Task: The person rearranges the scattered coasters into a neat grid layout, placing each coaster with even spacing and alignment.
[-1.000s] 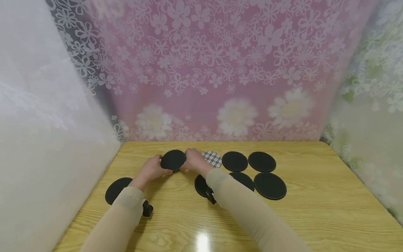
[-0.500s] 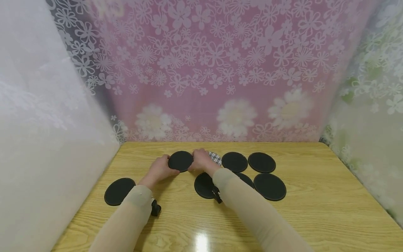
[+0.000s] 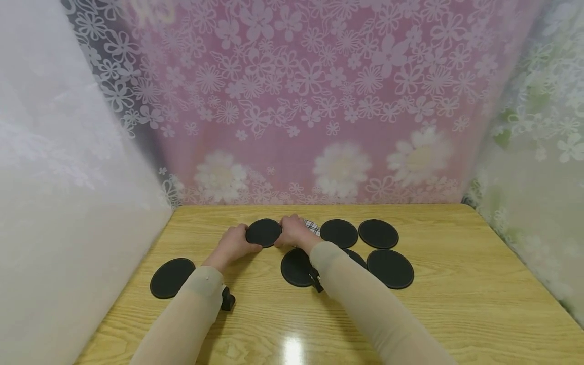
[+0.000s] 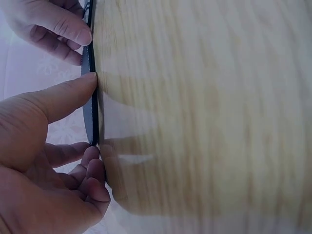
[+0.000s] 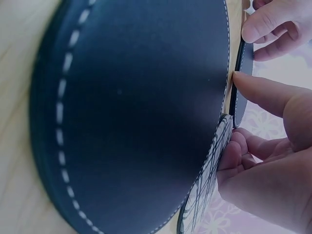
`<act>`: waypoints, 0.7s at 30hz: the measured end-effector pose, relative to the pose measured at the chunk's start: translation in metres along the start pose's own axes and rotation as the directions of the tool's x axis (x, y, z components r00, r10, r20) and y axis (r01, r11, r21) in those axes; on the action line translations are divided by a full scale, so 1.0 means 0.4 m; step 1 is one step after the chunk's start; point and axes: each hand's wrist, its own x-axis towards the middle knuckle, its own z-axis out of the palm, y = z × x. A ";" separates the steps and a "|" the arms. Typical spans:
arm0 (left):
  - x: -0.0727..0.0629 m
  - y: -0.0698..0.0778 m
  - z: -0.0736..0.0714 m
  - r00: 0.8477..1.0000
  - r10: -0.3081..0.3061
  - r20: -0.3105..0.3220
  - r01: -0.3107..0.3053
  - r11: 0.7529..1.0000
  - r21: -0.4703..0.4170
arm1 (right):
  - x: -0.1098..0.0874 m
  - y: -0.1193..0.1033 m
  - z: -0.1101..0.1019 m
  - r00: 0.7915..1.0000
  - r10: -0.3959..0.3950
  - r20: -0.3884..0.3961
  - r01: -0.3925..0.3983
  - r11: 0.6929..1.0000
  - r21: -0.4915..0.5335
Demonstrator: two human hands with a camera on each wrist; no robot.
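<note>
Near the back of the table, a round black coaster (image 3: 263,233) lies between both hands. My left hand (image 3: 234,244) holds its left side, thumb on the near edge and fingers round the far side. On the opposite side my right hand (image 3: 295,231) grips the rim the same way. Seen edge-on in the left wrist view, the coaster (image 4: 89,114) sits at or just above the wood; I cannot tell which. Right beside it, a plaid coaster (image 3: 312,226) is partly covered by the right hand. A stitched black coaster (image 5: 141,97) fills much of the right wrist view.
Several black coasters lie flat to the right, among them one at the back (image 3: 378,233) and one in front (image 3: 390,269). Another coaster (image 3: 171,278) is by the left forearm. Patterned curtains (image 3: 328,101) border the wooden table (image 3: 456,294) at the back and sides.
Both hands have moved right together with the black coaster, bringing it closer to the plaid one. More of the plaid coaster is now hidden behind the right hand. The last half second shows little motion.
</note>
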 end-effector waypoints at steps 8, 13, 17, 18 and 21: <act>-0.034 0.033 -0.019 1.000 0.018 0.014 -0.018 1.000 -0.021 | -0.004 0.000 -0.004 1.000 0.005 0.011 -0.005 1.000 0.001; -0.069 0.063 -0.034 1.000 0.008 0.017 -0.008 1.000 -0.018 | 0.000 -0.001 -0.002 1.000 0.012 0.012 -0.012 1.000 -0.012; -0.078 0.067 -0.036 1.000 0.010 0.012 -0.010 1.000 -0.011 | 0.006 0.002 0.000 1.000 0.008 0.016 -0.008 0.999 -0.032; -0.079 0.066 -0.036 1.000 0.014 0.012 -0.013 1.000 -0.010 | 0.001 -0.001 -0.005 1.000 0.008 0.024 -0.007 1.000 -0.030; -0.081 0.060 -0.033 1.000 0.019 0.010 -0.019 1.000 -0.011 | -0.007 0.000 -0.013 0.999 -0.002 0.044 0.004 0.999 -0.044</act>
